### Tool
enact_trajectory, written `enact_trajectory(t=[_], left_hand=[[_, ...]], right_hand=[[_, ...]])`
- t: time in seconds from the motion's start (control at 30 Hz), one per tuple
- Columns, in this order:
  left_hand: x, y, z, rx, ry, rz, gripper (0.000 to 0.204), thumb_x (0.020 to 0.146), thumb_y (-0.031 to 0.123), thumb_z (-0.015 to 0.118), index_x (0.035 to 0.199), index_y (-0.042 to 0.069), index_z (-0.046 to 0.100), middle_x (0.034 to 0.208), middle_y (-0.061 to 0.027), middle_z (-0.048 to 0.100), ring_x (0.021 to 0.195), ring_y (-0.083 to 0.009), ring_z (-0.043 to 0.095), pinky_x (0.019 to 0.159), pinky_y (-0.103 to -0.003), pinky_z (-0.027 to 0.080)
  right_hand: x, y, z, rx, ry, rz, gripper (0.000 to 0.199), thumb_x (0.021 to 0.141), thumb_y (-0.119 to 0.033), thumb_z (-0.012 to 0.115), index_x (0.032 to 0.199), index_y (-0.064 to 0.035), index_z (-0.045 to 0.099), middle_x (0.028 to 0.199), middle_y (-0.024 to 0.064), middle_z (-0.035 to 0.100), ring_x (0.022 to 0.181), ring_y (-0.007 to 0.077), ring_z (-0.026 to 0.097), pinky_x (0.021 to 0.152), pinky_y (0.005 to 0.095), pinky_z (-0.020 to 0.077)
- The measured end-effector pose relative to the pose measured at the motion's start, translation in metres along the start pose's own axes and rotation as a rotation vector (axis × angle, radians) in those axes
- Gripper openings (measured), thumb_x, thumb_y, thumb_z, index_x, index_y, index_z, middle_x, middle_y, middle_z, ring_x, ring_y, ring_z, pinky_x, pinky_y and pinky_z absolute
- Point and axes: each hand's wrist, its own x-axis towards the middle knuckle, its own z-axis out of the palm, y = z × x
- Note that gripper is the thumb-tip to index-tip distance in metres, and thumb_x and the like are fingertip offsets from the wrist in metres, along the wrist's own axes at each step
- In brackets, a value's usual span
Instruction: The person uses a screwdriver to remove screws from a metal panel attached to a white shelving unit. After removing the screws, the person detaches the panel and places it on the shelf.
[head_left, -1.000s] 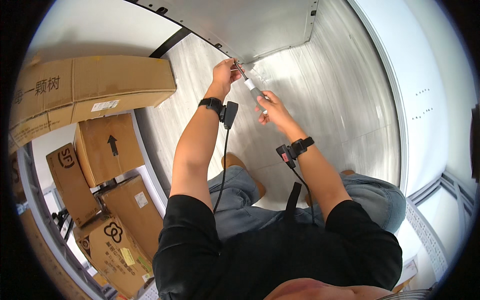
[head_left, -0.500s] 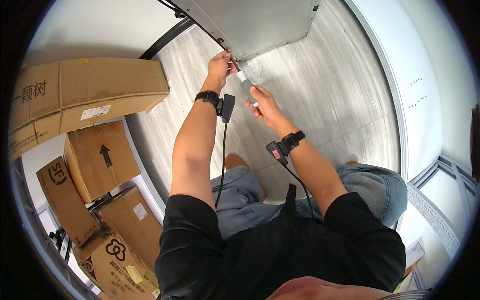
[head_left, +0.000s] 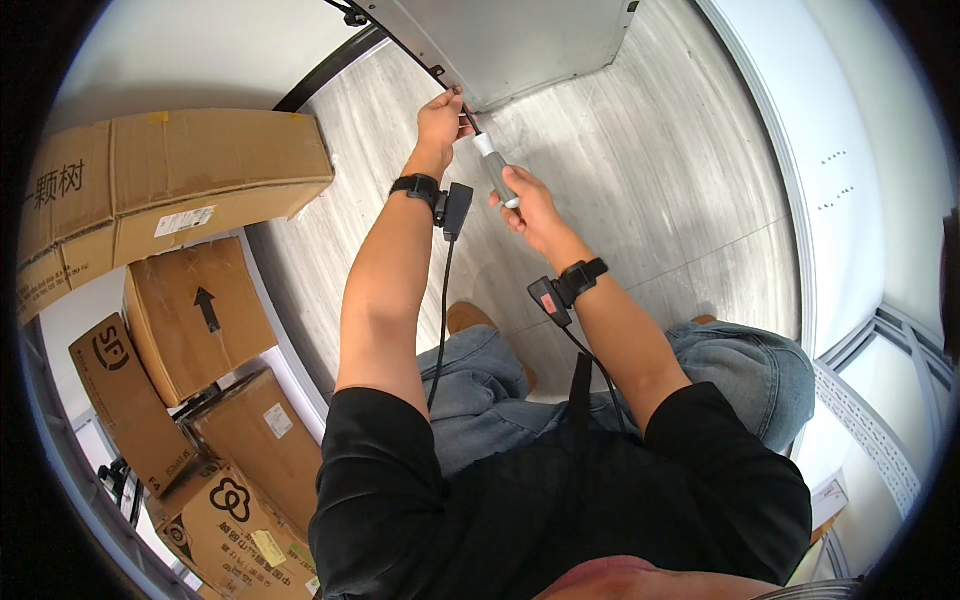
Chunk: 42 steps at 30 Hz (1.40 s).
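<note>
My right hand (head_left: 528, 206) is wrapped round the grey and white handle of a screwdriver (head_left: 497, 172). Its dark shaft slants up and left to the lower corner of a light grey metal panel (head_left: 520, 45). Up at that corner, the fingers of my left hand (head_left: 442, 122) are pinched together near the shaft's tip, at the panel's dark edge. Whether they hold the shaft or some small part there is too small to tell. Each wrist wears a black strap with a small cabled box.
Cardboard boxes (head_left: 215, 160) are stacked along the left side, with more boxes (head_left: 200, 320) below. Grey wood-look floor (head_left: 640, 180) spreads under the panel. A white wall (head_left: 830, 150) stands at the right, above a metal frame (head_left: 870, 420). My knees are bent below my arms.
The view has shifted slightly, so the panel and boxes sit a little higher. Both hands keep the same places at the panel corner and on the screwdriver.
</note>
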Motion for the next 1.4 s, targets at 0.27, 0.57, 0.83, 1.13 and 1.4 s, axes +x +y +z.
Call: enact_trajectory(t=[0.27,0.57,0.83,1.13,1.4], left_hand=[[-0.004,-0.001,-0.005,-0.022,0.040,0.022,0.023,0.093,0.014,0.050,0.114,0.008,0.059,0.082,-0.0005,0.059,0.068,-0.0130,0.058,0.058,-0.025,0.048],[-0.013,0.006,-0.009,-0.001,0.067,0.020,0.021,0.094,0.016,0.049,0.111,0.010,0.061,0.081,0.0008,0.057,0.067,-0.0115,0.056,0.059,-0.025,0.048],[-0.009,0.002,-0.007,0.001,0.089,0.036,0.021,0.094,0.015,0.050,0.111,0.011,0.061,0.079,0.0014,0.058,0.065,-0.0105,0.056,0.059,-0.025,0.048],[-0.007,0.002,-0.009,0.004,0.082,0.043,0.021,0.093,0.015,0.051,0.110,0.010,0.062,0.079,0.0017,0.058,0.066,-0.0099,0.056,0.060,-0.024,0.048],[-0.009,0.006,-0.007,0.056,0.069,0.062,0.021,0.093,0.015,0.052,0.111,0.008,0.061,0.079,0.0013,0.058,0.064,-0.0097,0.056,0.060,-0.024,0.048]], right_hand=[[0.002,-0.003,-0.007,0.198,-0.153,0.113,0.031,0.097,-0.035,0.043,0.112,-0.0086,0.047,0.080,0.0097,0.057,0.043,0.0077,0.034,0.038,0.0213,0.0258],[-0.003,0.001,0.003,0.229,-0.136,0.145,0.027,0.097,-0.034,0.042,0.107,-0.0093,0.046,0.079,0.0088,0.056,0.042,0.0074,0.034,0.037,0.0210,0.0252],[-0.001,0.000,-0.002,0.254,-0.146,0.176,0.026,0.097,-0.036,0.042,0.103,-0.0104,0.047,0.078,0.0066,0.055,0.041,0.0074,0.031,0.038,0.0210,0.0244],[0.000,-0.001,-0.003,0.306,-0.210,0.205,0.034,0.098,-0.037,0.037,0.111,-0.0090,0.050,0.077,0.0046,0.053,0.042,0.0065,0.031,0.038,0.0204,0.0242],[0.003,0.004,-0.005,0.438,-0.253,0.188,0.029,0.099,-0.035,0.037,0.102,-0.0081,0.046,0.075,0.0074,0.053,0.042,0.0083,0.033,0.036,0.0218,0.0246]])
